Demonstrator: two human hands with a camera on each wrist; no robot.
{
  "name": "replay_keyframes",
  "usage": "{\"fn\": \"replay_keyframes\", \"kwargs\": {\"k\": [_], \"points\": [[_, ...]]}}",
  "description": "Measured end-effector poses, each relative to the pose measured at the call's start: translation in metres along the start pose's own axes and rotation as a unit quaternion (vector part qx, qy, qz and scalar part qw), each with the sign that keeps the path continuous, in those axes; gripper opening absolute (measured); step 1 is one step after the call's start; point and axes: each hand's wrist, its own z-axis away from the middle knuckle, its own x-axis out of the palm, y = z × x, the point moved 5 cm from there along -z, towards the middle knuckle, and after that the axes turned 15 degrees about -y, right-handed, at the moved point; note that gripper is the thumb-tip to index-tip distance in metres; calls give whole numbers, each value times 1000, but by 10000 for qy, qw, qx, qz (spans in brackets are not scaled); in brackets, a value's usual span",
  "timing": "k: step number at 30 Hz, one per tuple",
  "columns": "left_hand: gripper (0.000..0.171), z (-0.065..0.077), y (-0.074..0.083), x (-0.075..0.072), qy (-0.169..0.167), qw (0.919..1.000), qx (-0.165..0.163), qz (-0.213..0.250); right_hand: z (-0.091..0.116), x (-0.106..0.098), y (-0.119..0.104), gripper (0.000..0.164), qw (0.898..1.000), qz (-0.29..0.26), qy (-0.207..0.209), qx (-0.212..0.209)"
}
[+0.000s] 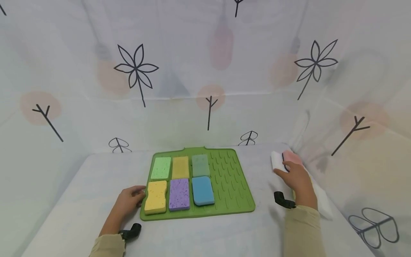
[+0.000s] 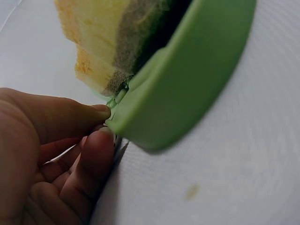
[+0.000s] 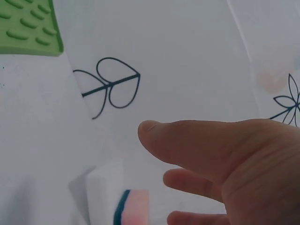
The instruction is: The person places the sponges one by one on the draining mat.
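Observation:
A green silicone mat [image 1: 229, 182] with raised ridges lies on the table, bearing sponges in two rows. At its left edge my left hand [image 1: 127, 201] pinches the rim [image 2: 154, 110] between thumb and finger, beside a wavy yellow sponge [image 1: 155, 197]. Purple [image 1: 179, 193] and blue [image 1: 203, 191] sponges complete the near row. Behind are light green [image 1: 161, 167], dull yellow [image 1: 180, 167] and grey-green [image 1: 200, 165] ones. My right hand [image 1: 298, 180] hovers by a pink sponge [image 1: 291, 157] with a dark blue layer and a white block [image 1: 277, 161]; thumb and fingers are apart, holding nothing visible.
A white cloth with plant drawings covers the table [image 1: 199, 237] and rises as a back wall [image 1: 179, 117] and side walls. Further white material [image 1: 322, 200] lies by the right forearm, partly hidden by it. A dark camera [image 1: 284, 200] sits on each wrist.

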Motion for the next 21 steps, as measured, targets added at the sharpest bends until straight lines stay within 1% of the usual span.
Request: {"fn": "replay_keyframes", "kwargs": {"k": [2,6,11,16,21], "points": [[39,0,-1,0,-3,10000,5,10,-1,0,4,81,9999,58,-5,120],[39,-1,-2,1,1,10000,36,36,-1,-1,9,83,9996,-7,-95,272],[40,-2,-2,1,16,10000,4,81,-2,-1,16,79,9995,-1,-100,292],[40,-2,-3,1,5,9999,-24,105,-5,3,27,76,9981,-288,-103,533],[40,-2,-2,1,19,10000,27,76,-6,10,34,80,9958,-613,-290,621]]}}
